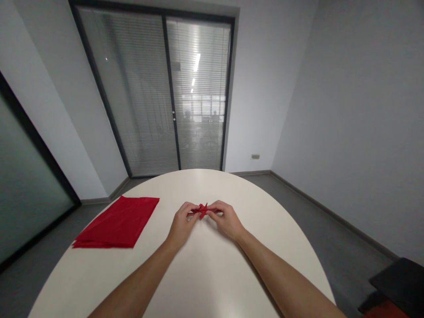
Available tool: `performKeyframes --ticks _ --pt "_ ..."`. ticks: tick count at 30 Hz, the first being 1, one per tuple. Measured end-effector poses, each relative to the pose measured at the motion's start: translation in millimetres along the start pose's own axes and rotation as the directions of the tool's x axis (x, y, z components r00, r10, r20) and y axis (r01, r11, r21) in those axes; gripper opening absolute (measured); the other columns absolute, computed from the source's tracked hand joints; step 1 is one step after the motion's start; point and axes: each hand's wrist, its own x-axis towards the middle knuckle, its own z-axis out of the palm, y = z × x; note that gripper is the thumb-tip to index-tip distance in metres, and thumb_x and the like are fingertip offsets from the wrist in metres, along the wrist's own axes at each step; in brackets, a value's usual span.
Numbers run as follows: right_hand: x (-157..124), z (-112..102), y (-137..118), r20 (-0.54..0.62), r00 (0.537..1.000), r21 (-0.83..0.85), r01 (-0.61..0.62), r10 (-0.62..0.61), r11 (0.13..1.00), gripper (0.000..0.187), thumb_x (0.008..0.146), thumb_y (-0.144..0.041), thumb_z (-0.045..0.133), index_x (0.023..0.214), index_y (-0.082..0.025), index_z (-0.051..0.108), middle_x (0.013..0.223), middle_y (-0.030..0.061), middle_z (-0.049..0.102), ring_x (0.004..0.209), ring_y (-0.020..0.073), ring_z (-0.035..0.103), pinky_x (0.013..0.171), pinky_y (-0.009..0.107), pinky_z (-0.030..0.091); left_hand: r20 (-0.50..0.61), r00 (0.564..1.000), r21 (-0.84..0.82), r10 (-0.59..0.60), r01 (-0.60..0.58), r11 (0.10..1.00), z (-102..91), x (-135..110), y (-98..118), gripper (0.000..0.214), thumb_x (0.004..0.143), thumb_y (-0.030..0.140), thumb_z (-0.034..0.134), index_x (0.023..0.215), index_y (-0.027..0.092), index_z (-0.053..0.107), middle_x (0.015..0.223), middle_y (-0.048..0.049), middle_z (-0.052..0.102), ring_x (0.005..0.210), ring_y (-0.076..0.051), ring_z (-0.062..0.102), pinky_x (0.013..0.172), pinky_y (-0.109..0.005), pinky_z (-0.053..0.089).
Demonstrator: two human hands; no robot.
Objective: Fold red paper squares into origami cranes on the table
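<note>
Between my two hands is a small piece of folded red paper with several pointed ends sticking out. My left hand pinches its left side between thumb and fingers. From the other side, the thumb and fingers of my right hand close on its right end. The piece is held just above the middle of the white round table. Its exact folded shape is too small to make out, and the fingertips cover parts of it.
A stack of red paper sheets lies on the table's left side, close to the curved edge. Beyond the table stand glass doors with blinds. A black chair part shows at the lower right, near the floor.
</note>
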Motion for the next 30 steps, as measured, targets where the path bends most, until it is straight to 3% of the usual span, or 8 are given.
performKeyframes --ticks 6,13,23,30 --pt "-0.2 -2.1 -8.3 -0.013 0.999 -0.018 0.035 -0.035 0.999 0.013 0.091 -0.029 0.065 0.09 -0.021 0.075 0.094 0.0057 0.069 0.086 0.0179 0.064 0.078 0.03 0.05 -0.01 1.0 0.039 0.008 -0.008 0.999 -0.3 -0.3 2.1 0.013 0.087 0.023 0.063 0.096 0.02 0.073 0.106 -0.007 0.066 0.099 -0.02 0.065 0.079 -0.03 0.058" --pt "-2.2 0.3 -7.2 0.037 0.997 0.039 -0.063 0.062 0.997 0.018 0.093 -0.035 0.064 0.1 -0.021 0.071 0.095 0.0041 0.073 0.085 0.0181 0.066 0.076 0.03 0.05 0.017 0.996 0.062 -0.082 0.081 0.995 0.0 0.3 2.7 0.015 0.088 0.029 0.065 0.096 0.018 0.072 0.094 -0.0054 0.075 0.088 -0.02 0.069 0.083 -0.032 0.055" --pt "-2.8 2.7 -2.5 0.08 0.993 0.046 -0.09 0.086 0.995 0.022 0.095 -0.039 0.059 0.099 -0.019 0.067 0.083 0.0025 0.07 0.076 0.0165 0.062 0.069 0.028 0.047 0.08 0.987 0.086 -0.137 0.13 0.988 2.4 -1.2 4.8 0.019 0.088 0.031 0.063 0.098 0.018 0.071 0.093 -0.0047 0.076 0.082 -0.019 0.069 0.076 -0.029 0.053" --pt "-3.8 3.7 -2.1 0.147 0.985 0.057 -0.1 0.091 0.993 0.022 0.09 -0.037 0.066 0.105 -0.019 0.066 0.085 0.0024 0.072 0.075 0.0165 0.063 0.073 0.029 0.048 0.095 0.985 0.104 -0.143 0.133 0.986 1.1 -0.5 8.8 0.018 0.089 0.031 0.061 0.096 0.019 0.071 0.091 -0.004 0.076 0.081 -0.019 0.069 0.077 -0.029 0.052"
